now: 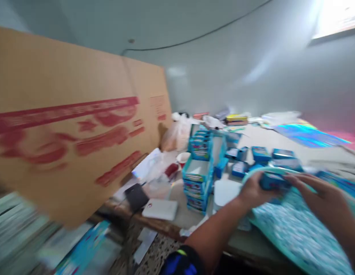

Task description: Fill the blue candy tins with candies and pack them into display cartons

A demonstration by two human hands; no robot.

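A small blue box (271,181) is held over a teal basin (292,260), somewhat smeared by motion. My left hand (255,190) is closed around the box's left end. At the box's right end, the fingers of my right hand (319,187) are pinched together against it. Many small pale blue and white pieces (303,225) fill the basin under both hands; they are too blurred to name. Beyond the basin lie several more small blue boxes (260,154). Stacked blue display boxes (197,187) stand to the left of my hands.
A large cardboard box (80,88) with red print rises at the left. On the table's front edge lie a white power bank-like slab (160,209) and a dark flat wallet-like object (136,197). A cup (183,158), plastic bags (180,131) and a shiny sheet (309,134) sit farther back.
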